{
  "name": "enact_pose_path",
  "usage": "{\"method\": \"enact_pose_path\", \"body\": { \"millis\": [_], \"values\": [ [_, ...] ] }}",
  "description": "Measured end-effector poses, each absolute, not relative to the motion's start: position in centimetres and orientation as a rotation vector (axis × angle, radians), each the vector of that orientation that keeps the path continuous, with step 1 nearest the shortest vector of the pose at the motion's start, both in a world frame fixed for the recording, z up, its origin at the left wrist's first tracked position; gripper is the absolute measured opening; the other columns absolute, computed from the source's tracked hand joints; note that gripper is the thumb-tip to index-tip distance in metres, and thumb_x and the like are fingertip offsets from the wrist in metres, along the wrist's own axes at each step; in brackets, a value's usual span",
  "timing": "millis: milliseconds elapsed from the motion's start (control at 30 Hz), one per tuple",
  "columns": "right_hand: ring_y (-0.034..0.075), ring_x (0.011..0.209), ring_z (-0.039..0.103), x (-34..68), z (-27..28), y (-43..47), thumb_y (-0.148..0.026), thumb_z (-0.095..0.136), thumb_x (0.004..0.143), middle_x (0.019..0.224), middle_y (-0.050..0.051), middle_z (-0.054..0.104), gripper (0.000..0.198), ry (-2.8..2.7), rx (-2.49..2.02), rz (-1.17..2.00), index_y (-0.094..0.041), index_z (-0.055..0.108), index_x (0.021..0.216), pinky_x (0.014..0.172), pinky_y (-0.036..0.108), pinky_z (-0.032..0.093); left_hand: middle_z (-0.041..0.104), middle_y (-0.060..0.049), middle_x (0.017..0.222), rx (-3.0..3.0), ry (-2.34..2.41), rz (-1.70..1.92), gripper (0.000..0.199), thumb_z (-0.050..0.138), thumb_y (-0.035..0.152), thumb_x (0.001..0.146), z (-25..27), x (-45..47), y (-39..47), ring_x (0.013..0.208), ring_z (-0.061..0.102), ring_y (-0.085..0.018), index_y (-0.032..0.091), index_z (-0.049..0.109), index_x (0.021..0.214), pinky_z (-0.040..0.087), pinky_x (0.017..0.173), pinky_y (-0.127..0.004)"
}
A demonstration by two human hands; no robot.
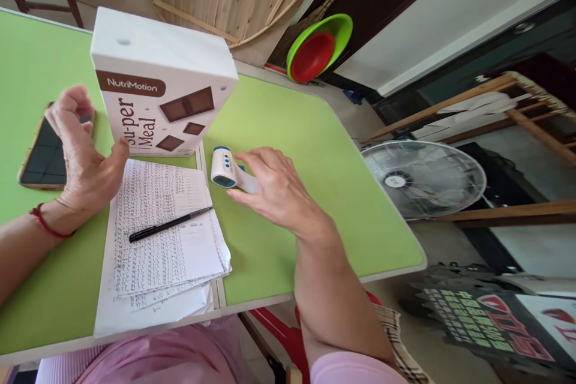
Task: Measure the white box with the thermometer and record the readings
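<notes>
A white infrared thermometer [224, 168] with blue trim lies on the green table, its small screen end toward me. My right hand [281, 189] is around its handle, thumb and fingers apart on either side; the handle's end is hidden under the hand. My left hand [85, 156] hovers between a phone [42, 153] and a white NutriMotion box [180, 87], thumb stretched out and fingers loosely bent, with nothing in it. The box stands upright. In front of it lie handwritten paper sheets [153, 270], with a black pen [168, 225] resting across them.
The green table [360, 240] has a pale rim and a seam under the papers. Past its right edge are a fan [423, 180] and a wooden frame [450, 109]. Green and red basins [339, 36] stand beyond the far edge. A red stool [274, 324] is below.
</notes>
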State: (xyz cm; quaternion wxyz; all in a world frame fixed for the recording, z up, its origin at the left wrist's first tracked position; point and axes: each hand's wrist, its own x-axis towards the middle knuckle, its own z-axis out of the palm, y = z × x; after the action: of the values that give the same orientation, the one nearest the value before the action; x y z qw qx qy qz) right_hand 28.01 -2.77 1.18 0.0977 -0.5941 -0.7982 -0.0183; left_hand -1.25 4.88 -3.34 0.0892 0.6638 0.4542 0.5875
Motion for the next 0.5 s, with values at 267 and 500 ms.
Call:
{"method": "enact_pose_path", "body": {
  "millis": [267,500],
  "values": [
    [0.021,0.082,0.061,24.2,-0.2,-4.3,-0.018,0.057,0.094,0.086,0.008,0.068,0.016,-2.662,-1.154,0.188,-0.016,0.073,0.099,0.075,0.037,0.046,0.053,-0.004,0.095,2.491,0.875,1.410,0.020,0.053,0.009,0.089,-1.1,-0.5,1.3,0.085,0.053,-0.019,0.022,0.048,0.103,0.049,0.075,-0.036],
    [0.017,0.074,0.059,25.9,0.9,-3.6,-0.020,0.053,0.095,0.080,0.005,0.065,0.014,-2.455,-1.162,0.419,-0.018,0.064,0.088,0.069,0.033,0.047,0.062,-0.012,0.096,2.741,0.808,0.737,0.035,0.068,0.038,0.089,-2.4,-1.0,2.7,0.082,0.062,-0.025,0.012,0.070,0.112,0.052,0.073,-0.037]
  ]
}}
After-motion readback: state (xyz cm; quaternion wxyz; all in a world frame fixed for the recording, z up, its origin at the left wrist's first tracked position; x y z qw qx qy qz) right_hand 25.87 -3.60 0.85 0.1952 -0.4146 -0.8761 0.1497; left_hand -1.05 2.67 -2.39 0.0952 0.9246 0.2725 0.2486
